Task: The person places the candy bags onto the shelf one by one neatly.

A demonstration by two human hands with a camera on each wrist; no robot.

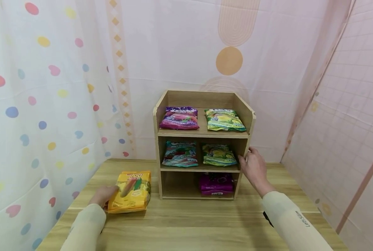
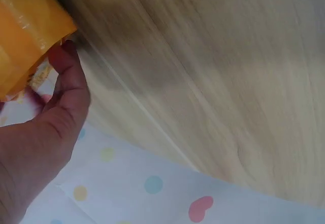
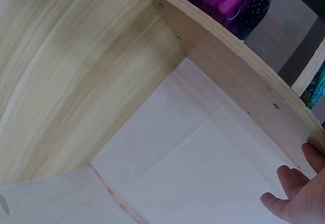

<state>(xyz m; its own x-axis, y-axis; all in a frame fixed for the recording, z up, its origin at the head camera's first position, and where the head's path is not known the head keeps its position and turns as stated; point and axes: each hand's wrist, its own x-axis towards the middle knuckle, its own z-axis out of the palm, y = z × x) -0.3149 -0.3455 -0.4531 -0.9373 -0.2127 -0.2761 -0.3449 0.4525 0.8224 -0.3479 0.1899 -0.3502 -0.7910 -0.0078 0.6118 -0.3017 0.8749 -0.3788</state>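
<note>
At the left of the table, my left hand (image 1: 103,195) grips the left edge of a yellow candy bag (image 1: 131,191) with fruit printed on it. Close up in the left wrist view, thumb and fingers stand around the edge of the orange-yellow bag (image 2: 30,36). My right hand (image 1: 255,169) holds the right side panel of a wooden shelf (image 1: 202,133), thumb at its front edge. Along the panel's outer face, the right wrist view shows fingers of the right hand (image 3: 302,188), some spread away from the wood; the thumb is out of that view.
On the top level lie a purple bag (image 1: 180,118) and a green-yellow bag (image 1: 225,120). The middle level bears a teal bag (image 1: 180,154) and another green-yellow bag (image 1: 219,155). A magenta pack (image 1: 216,183) sits bottom right. Curtains (image 1: 186,45) surround the wooden table (image 1: 186,223).
</note>
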